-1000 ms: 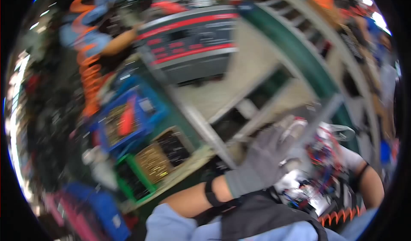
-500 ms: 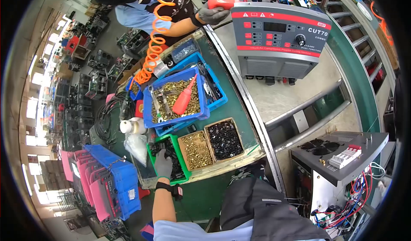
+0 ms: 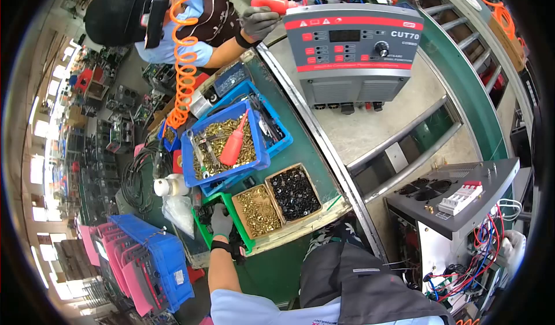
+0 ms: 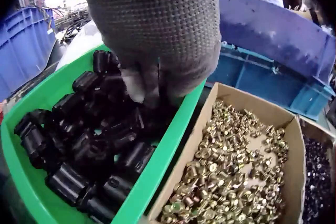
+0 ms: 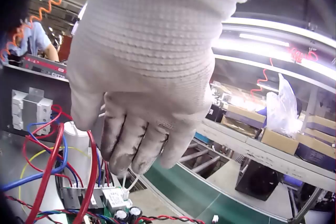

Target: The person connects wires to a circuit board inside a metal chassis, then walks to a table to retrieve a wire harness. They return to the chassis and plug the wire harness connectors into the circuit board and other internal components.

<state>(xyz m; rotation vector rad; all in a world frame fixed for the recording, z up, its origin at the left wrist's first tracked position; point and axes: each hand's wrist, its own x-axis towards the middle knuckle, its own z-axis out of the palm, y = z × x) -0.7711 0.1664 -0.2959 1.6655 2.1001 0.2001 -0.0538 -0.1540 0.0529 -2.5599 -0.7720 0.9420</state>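
My gloved left hand (image 3: 221, 221) (image 4: 157, 35) reaches down into a green bin (image 3: 249, 245) (image 4: 167, 153) of black plastic parts (image 4: 68, 182). Its fingers point down among the parts, and the dark pieces partly hide their tips, so a hold cannot be made out. At the far right, my gloved right hand (image 3: 513, 247) (image 5: 147, 82) is beside the open machine with its fingers loosely extended downward. Close to those fingers are a white cylinder (image 5: 76, 153), red wires (image 5: 46, 176) and a circuit board with small white parts. No held thing shows in the right hand.
Boxes of brass screws (image 3: 259, 212) and black screws (image 3: 293, 193) adjoin the green bin. Behind stands a blue bin (image 3: 265, 154) with a red-handled tool. Across the metal rail, another person holds a red tool beside a CUT70 machine (image 3: 352, 53).
From beside the open machine a second ago, my left hand has crossed to the green bin and now sits slightly farther in. The head view has steadied and shifted.
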